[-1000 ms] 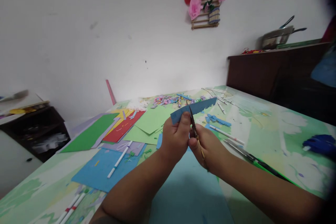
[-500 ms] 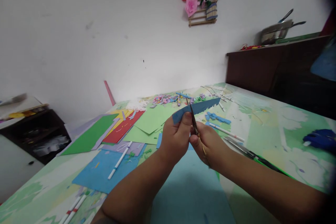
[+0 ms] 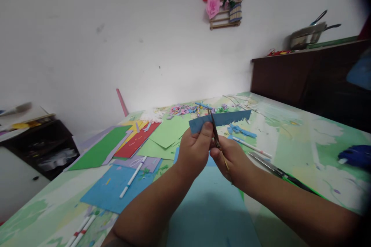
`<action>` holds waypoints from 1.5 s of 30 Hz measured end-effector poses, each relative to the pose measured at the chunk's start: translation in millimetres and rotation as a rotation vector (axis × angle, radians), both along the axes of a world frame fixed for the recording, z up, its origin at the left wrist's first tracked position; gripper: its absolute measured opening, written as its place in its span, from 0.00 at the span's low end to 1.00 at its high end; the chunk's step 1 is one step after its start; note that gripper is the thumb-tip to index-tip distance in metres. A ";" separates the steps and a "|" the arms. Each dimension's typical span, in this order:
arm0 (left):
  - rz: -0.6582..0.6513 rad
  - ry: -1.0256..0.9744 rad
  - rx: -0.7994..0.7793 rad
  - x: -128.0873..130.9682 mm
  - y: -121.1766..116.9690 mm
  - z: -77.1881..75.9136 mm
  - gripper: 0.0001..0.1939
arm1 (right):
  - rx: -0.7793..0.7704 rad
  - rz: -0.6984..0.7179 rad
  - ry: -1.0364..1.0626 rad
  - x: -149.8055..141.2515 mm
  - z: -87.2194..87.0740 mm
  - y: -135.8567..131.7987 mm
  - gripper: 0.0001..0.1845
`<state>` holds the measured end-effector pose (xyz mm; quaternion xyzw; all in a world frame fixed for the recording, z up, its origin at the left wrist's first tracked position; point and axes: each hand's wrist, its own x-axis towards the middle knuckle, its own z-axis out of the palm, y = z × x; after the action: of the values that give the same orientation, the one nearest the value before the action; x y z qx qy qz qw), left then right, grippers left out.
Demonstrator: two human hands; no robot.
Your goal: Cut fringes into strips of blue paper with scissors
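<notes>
A blue paper strip (image 3: 232, 117) is pinched between the thumb and fingers of my left hand (image 3: 194, 150). Its lower right edge is cut into a fringe. My right hand (image 3: 228, 158) is closed on a pair of scissors (image 3: 215, 131), whose blades point up across the strip just right of my left thumb. The scissors' handles are mostly hidden by my fingers. Beneath both hands lies a light blue sheet (image 3: 211, 208). Small curled blue paper pieces (image 3: 242, 131) rest on the table behind my right hand.
Larger scissors (image 3: 278, 170) and a white marker (image 3: 251, 146) lie right of my hands. Leftward are a blue sheet (image 3: 107, 189) with a marker (image 3: 132, 177) on it, plus red (image 3: 136, 141), green (image 3: 100, 148) and light green sheets (image 3: 166, 133). Paper scraps (image 3: 182, 110) pile near the wall.
The strip is turned slightly, its fringed end now reaching a little farther right and lower. Both hands keep their grips, and the view has shifted slightly.
</notes>
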<state>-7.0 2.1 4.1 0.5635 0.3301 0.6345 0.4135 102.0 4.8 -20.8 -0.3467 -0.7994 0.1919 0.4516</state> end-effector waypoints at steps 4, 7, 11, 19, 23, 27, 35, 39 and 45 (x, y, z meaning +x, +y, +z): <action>-0.083 -0.081 -0.052 -6.2 3.3 8.3 0.20 | 0.002 -0.084 -0.044 3.1 3.3 1.4 0.35; -0.094 -0.073 0.039 -14.6 4.6 16.6 0.13 | -0.010 -0.094 -0.079 6.8 6.6 2.8 0.34; -0.080 -0.033 0.025 -21.4 5.9 22.2 0.07 | -0.043 -0.066 -0.058 8.1 7.5 3.9 0.31; -0.048 -0.158 0.005 -20.3 1.8 31.4 0.08 | -0.154 -0.032 -0.190 15.8 21.3 4.9 0.23; -0.067 -0.154 -0.047 -23.5 -0.5 37.2 0.07 | -0.008 -0.227 -0.295 20.2 42.9 6.0 0.25; -0.118 -0.092 -0.064 -26.1 -0.2 37.7 0.03 | 0.133 -0.215 -0.372 17.3 63.5 7.4 0.23; -0.084 0.020 0.020 -29.4 0.4 34.2 0.09 | 0.154 -0.181 -0.468 12.0 73.9 9.7 0.26; -0.072 0.057 0.034 -29.3 -4.7 33.6 0.09 | 0.225 -0.226 -0.490 14.7 71.5 4.0 0.30; -0.024 0.159 0.059 -25.2 -13.6 34.3 0.11 | 0.229 -0.179 -0.499 23.0 66.9 1.4 0.30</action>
<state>-32.2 -11.5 38.5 0.6280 0.3362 0.5922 0.3768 125.0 6.2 46.1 -0.3992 -0.8684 -0.0313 0.2924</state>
